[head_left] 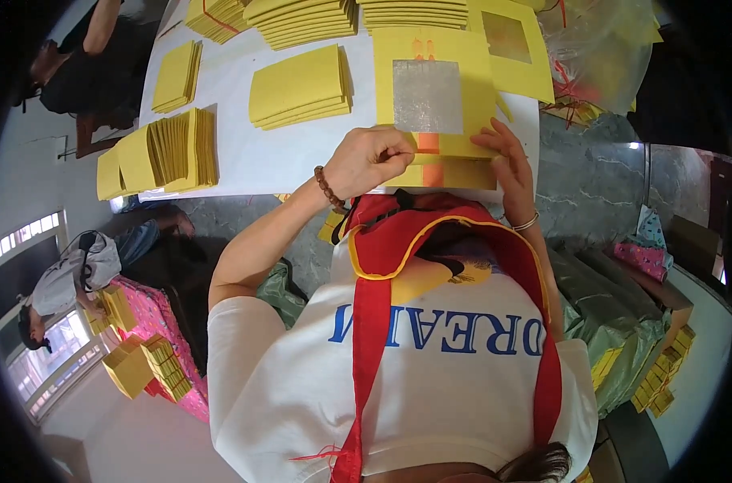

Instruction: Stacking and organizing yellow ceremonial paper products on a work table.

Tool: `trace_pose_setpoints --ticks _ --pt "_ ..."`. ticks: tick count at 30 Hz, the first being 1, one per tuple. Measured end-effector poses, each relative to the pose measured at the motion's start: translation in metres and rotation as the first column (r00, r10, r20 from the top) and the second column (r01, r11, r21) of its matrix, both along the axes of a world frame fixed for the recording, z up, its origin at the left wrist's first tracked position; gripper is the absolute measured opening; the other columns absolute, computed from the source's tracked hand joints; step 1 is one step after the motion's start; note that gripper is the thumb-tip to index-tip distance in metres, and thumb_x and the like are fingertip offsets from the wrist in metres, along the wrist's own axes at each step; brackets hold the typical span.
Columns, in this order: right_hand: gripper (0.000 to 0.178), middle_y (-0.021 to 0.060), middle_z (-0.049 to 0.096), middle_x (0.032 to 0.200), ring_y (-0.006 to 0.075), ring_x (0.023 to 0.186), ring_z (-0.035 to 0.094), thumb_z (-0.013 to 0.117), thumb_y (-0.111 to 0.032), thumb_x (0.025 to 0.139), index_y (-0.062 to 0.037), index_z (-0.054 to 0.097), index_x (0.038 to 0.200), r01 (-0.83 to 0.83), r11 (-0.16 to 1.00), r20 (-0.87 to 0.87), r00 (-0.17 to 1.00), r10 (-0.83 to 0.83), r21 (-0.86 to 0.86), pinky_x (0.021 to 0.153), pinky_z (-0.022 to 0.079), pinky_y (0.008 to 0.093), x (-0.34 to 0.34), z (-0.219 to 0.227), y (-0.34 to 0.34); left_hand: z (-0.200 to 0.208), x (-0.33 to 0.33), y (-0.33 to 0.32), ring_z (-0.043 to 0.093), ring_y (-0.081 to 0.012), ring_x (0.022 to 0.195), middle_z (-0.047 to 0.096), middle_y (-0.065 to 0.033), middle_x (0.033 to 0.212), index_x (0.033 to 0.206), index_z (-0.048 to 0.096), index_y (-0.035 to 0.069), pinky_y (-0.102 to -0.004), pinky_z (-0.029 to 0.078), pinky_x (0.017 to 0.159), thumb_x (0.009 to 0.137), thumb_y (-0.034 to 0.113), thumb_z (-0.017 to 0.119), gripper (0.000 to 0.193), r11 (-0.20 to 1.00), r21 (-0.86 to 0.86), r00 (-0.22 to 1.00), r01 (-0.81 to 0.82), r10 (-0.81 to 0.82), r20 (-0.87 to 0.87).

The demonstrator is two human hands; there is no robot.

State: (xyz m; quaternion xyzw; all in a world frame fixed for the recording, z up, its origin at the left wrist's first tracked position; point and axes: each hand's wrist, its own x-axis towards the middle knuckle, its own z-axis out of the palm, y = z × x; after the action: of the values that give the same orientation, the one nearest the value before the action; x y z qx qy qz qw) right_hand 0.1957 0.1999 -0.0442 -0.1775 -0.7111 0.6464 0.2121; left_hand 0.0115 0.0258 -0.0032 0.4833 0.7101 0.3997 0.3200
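At the near edge of the table, a yellow paper sheet [478,88] with a silver square patch lies in front of me, its near edge turned into a folded strip [454,171] with an orange mark. My left hand [374,161], with a brown bead bracelet at the wrist, is closed in a pinch at the left end of that fold. On the right end rests my right hand [508,165], fingers stretched and apart, its thumb by the fold. What lies under the left fingers is partly hidden.
Folded yellow paper stacks [301,87] lie on the white table [241,161], with a fanned bundle [164,153] at the left corner. A see-through plastic bag [607,48] hangs at the far right. Green sacks [615,322] stand right. Other people [72,266] are at left.
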Motion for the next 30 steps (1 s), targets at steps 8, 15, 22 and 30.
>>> trace_pose_setpoints --ticks 8,15,22,30 --pt "0.034 0.0099 0.06 0.109 0.0203 0.109 0.054 0.065 -0.004 0.078 -0.0043 0.058 0.111 -0.01 0.972 0.033 0.999 0.002 0.235 0.094 0.041 0.0312 -0.001 -0.016 0.006 -0.004 -0.004 -0.001 0.053 -0.0113 0.059 0.06 -0.0044 0.072 0.085 0.063 0.002 -0.0256 0.043 0.054 0.082 0.013 0.062 0.012 0.999 -0.023 0.99 -0.043 0.046 0.132" --pt "0.028 0.0072 0.062 0.102 0.0133 0.094 0.058 0.064 -0.008 0.083 -0.0026 0.058 0.11 0.081 0.996 0.108 0.991 -0.077 -0.027 0.082 0.046 0.0258 -0.005 -0.007 0.003 -0.002 -0.025 -0.014 0.053 -0.019 0.092 0.06 -0.0077 0.1 0.107 0.061 0.004 -0.0315 0.041 0.082 0.081 0.018 0.067 0.03 0.98 0.194 0.998 0.048 -0.041 -0.043" --pt "0.026 0.0048 0.062 0.1 0.0105 0.092 0.056 0.063 -0.006 0.082 -0.0019 0.058 0.108 0.092 0.994 0.085 0.993 -0.086 -0.063 0.08 0.046 0.0238 -0.006 -0.009 0.003 -0.016 -0.022 -0.013 0.049 -0.0282 0.101 0.055 -0.0089 0.11 0.112 0.058 0.008 -0.0389 0.038 0.088 0.073 0.012 0.067 0.04 0.982 0.145 0.857 0.117 -0.027 -0.514" --pt "0.04 0.0081 0.061 0.107 0.016 0.102 0.055 0.066 -0.002 0.075 -0.0034 0.056 0.113 0.03 0.999 0.035 0.999 -0.029 -0.035 0.09 0.043 0.0273 -0.002 -0.01 0.004 -0.029 -0.024 -0.006 0.051 -0.0274 0.098 0.057 -0.0087 0.109 0.109 0.061 0.01 -0.0387 0.04 0.086 0.068 0.012 0.063 0.041 0.973 0.19 0.655 0.129 0.06 -0.753"
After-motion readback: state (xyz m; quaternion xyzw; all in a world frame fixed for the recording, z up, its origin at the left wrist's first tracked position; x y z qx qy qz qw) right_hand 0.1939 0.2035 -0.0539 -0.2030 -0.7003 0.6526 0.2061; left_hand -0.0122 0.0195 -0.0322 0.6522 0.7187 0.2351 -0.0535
